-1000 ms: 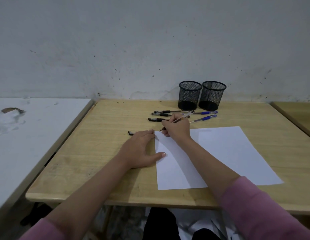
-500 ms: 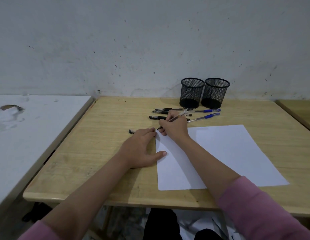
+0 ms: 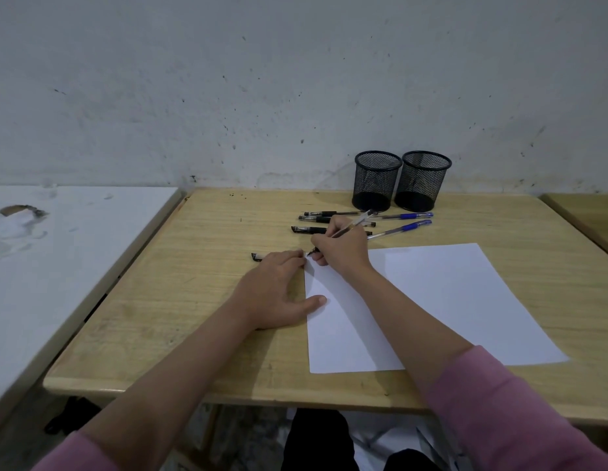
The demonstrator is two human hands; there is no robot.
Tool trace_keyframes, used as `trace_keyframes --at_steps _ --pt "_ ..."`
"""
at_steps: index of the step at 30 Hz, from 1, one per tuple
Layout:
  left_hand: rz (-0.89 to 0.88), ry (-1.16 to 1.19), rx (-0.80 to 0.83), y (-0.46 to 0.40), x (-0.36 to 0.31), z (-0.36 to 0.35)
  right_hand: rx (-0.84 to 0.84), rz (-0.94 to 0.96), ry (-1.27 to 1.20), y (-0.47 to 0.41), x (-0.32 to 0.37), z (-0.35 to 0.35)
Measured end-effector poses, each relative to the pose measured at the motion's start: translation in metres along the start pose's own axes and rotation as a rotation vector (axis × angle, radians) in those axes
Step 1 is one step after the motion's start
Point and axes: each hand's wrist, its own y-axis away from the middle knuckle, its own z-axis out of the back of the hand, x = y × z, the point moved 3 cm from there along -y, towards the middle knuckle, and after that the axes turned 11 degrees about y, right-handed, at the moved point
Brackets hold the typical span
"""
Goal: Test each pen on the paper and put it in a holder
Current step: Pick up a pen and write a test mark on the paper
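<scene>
My right hand (image 3: pixel 341 248) grips a clear pen (image 3: pixel 355 223) with its tip at the top left corner of the white paper (image 3: pixel 438 300). Flat on the desk lies my left hand (image 3: pixel 277 288), thumb pressing the paper's left edge, fingers open. A black pen cap (image 3: pixel 256 257) lies just left of its fingertips. Behind the hands lie several black pens (image 3: pixel 312 229) and two blue pens (image 3: pixel 406 227). Two empty black mesh holders (image 3: pixel 377 180) (image 3: pixel 421 180) stand side by side against the wall.
The wooden desk (image 3: pixel 194 266) meets a white table (image 3: pixel 58 253) on the left and another wooden desk (image 3: pixel 588 212) on the right. A pale wall rises right behind the holders.
The view has shifted slightly down. My right hand keeps the pen tip at the paper's corner with only small motion; my left hand stays flat.
</scene>
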Motion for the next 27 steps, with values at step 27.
trace_keyframes --at_steps 27 --pt "-0.001 0.002 -0.010 0.0000 0.0014 0.0007 -0.097 -0.064 0.000 -0.0015 -0.0022 0.0003"
